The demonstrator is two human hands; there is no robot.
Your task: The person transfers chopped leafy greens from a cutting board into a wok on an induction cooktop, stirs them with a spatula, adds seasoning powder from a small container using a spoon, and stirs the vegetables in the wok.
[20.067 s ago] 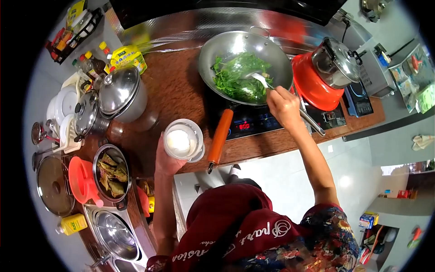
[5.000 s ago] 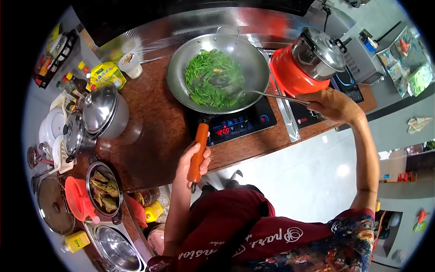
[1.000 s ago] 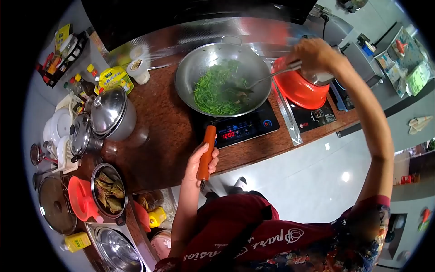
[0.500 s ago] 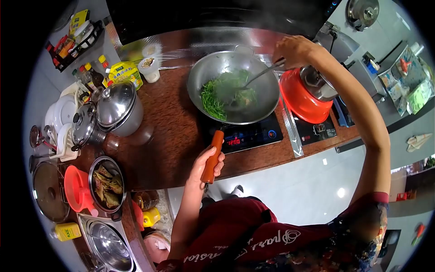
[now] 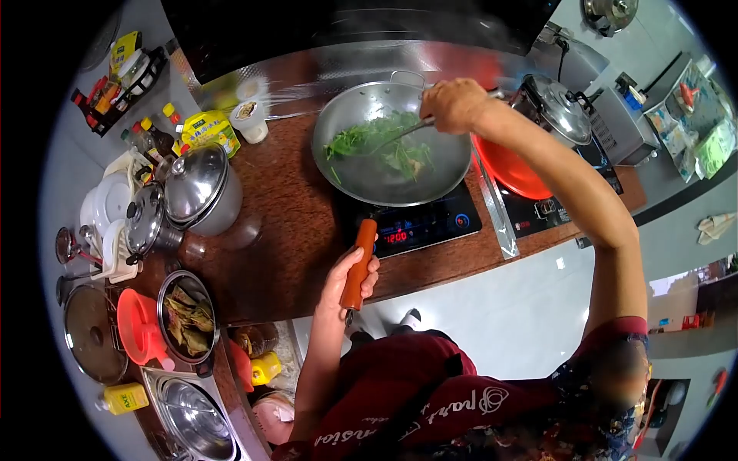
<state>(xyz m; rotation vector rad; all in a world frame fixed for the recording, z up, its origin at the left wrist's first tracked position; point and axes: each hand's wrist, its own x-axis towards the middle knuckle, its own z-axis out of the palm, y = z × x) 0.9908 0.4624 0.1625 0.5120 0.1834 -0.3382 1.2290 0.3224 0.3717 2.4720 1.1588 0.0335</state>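
Observation:
My left hand (image 5: 338, 280) is wrapped around the orange-brown wooden handle (image 5: 360, 265) of a large metal wok (image 5: 450, 169). The wok sits on a black induction cooker (image 5: 438, 224) with a lit red display. Over the wok's right rim, my right hand (image 5: 455, 106) grips the metal shaft of a spatula (image 5: 406, 131). Its blade end is buried among leafy greens (image 5: 350, 141), so I cannot see its shape. The greens lie across the wok's middle and left, under light steam.
Right of the wok stand a red basin (image 5: 511, 173) and a lidded steel pot (image 5: 555, 107). To the left are a lidded pot (image 5: 201, 184), bottles (image 5: 159, 138), and a pot of dark leaf-wrapped bundles (image 5: 190, 315) near the sink (image 5: 192, 415). A range hood (image 5: 354, 31) hangs above.
My right hand has swung left with the spatula, from beyond the wok's right side to over its rim. The greens have been pushed and spread. My left hand keeps its hold.

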